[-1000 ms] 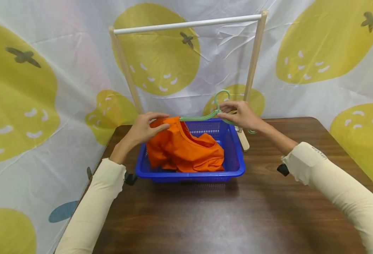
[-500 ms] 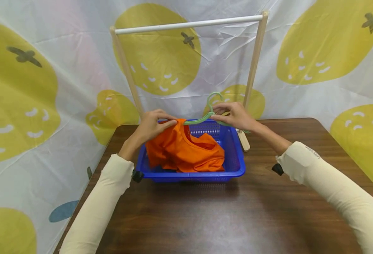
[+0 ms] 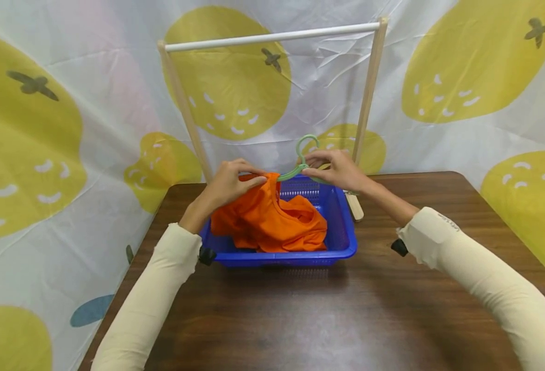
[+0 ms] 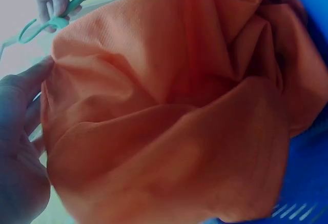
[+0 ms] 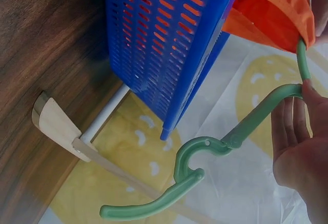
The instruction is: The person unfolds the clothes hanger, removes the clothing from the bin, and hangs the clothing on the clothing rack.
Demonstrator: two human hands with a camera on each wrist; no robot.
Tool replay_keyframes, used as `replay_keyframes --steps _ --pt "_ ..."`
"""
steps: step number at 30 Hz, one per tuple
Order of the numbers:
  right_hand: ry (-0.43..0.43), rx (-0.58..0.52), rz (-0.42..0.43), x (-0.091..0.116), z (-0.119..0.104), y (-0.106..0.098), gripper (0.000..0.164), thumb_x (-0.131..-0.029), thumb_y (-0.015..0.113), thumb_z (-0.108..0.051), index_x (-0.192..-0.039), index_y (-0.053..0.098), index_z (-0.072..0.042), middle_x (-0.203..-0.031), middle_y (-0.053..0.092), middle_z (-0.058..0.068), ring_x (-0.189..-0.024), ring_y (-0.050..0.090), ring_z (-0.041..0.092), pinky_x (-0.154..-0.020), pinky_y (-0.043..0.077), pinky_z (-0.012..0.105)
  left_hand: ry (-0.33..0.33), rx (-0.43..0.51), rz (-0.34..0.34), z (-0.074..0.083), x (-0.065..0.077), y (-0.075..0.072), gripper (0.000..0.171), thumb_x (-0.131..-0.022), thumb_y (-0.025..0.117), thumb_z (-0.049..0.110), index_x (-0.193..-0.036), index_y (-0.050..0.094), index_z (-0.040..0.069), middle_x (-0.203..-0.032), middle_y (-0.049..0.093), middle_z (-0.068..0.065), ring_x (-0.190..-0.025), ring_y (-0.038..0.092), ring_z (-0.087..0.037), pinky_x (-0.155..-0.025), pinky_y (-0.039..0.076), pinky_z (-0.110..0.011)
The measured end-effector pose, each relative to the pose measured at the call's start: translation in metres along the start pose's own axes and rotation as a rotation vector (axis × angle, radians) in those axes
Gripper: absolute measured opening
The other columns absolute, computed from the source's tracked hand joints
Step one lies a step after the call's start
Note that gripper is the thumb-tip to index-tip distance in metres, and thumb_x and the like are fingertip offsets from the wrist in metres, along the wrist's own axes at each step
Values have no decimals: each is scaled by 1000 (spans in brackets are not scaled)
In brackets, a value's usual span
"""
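Note:
An orange garment (image 3: 272, 221) with a wide neck opening lies bunched in a blue plastic basket (image 3: 282, 256), one shoulder lifted. My left hand (image 3: 231, 183) pinches that raised shoulder between thumb and fingers; the left wrist view shows its fingers at the cloth edge (image 4: 97, 80). A green hanger (image 5: 256, 119) has one arm inside the neck opening, its tip hidden by fabric. My right hand (image 3: 339, 169) pinches the hanger at the base of its hook, which points up. The hanger's other arm, with a curved notch, sticks out free in the right wrist view.
Behind the basket stands a rack with a white rail (image 3: 272, 37) and wooden posts (image 3: 370, 98); its right foot (image 3: 355, 206) shows beside the basket. All this is on a brown wooden table (image 3: 300, 314). A fruit-print cloth (image 3: 462, 139) hangs at the back and left.
My right hand has moved left, sliding the hanger arm further into the neck opening. My left hand, earlier spread loosely at the shoulder, has moved right and now pinches the cloth.

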State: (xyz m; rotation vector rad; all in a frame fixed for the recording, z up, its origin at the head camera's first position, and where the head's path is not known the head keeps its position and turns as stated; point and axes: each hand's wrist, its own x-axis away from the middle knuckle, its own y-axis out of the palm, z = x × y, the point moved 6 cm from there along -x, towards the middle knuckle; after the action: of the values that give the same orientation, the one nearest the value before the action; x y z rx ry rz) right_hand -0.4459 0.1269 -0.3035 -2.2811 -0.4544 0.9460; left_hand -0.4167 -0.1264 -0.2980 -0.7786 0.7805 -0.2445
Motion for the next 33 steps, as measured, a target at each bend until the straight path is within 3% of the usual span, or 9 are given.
replay_keyframes --steps 4,8,13,17,21,29,33 --pt "7 7 43 0 3 -5 28 -91 81 -7 -116 75 4 -99 78 15 -89 74 28 -82 59 35 14 2 60 -6 5 -16 27 -89 85 18 -111 81 4 -105 76 -13 -105 67 -29 -94 52 -43" --pt "13 6 68 0 4 -11 27 -91 81 -6 -116 75 4 -100 77 17 -89 74 30 -80 56 24 -24 -16 95 -18 14 -32 29 -88 86 18 -114 80 5 -110 76 -13 -111 66 -30 -96 52 -45" --pt "18 16 64 0 2 -14 28 -91 81 -6 -116 75 3 -101 77 17 -90 75 30 -81 58 31 -54 -35 99 -26 21 -39 20 -89 85 14 -106 83 6 -103 78 -14 -104 70 -31 -92 54 -48" --pt "8 21 47 -2 0 -11 28 -91 81 -8 -117 75 2 -101 77 15 -91 75 27 -84 59 39 -4 -62 116 -21 19 -37 14 -89 85 14 -100 85 8 -95 79 -12 -94 72 -29 -81 56 -44" --pt "4 5 23 -5 -4 -6 27 -93 79 -11 -119 76 -2 -102 78 11 -93 74 24 -86 59 37 37 -73 90 -15 13 -31 13 -89 84 15 -100 85 8 -92 78 -9 -91 71 -26 -79 55 -41" --pt "-4 16 29 -7 -6 -2 25 -93 80 -11 -117 78 -6 -101 78 8 -90 74 22 -84 59 41 23 -73 61 -12 8 -22 14 -89 84 14 -100 85 7 -93 79 -11 -93 70 -28 -84 55 -43" --pt "-45 -17 13 -10 -9 6 24 -93 80 -10 -117 78 -6 -99 79 7 -89 75 22 -81 59 35 35 -75 43 -7 4 -14 15 -89 84 16 -101 85 8 -93 79 -11 -90 71 -27 -82 55 -42"
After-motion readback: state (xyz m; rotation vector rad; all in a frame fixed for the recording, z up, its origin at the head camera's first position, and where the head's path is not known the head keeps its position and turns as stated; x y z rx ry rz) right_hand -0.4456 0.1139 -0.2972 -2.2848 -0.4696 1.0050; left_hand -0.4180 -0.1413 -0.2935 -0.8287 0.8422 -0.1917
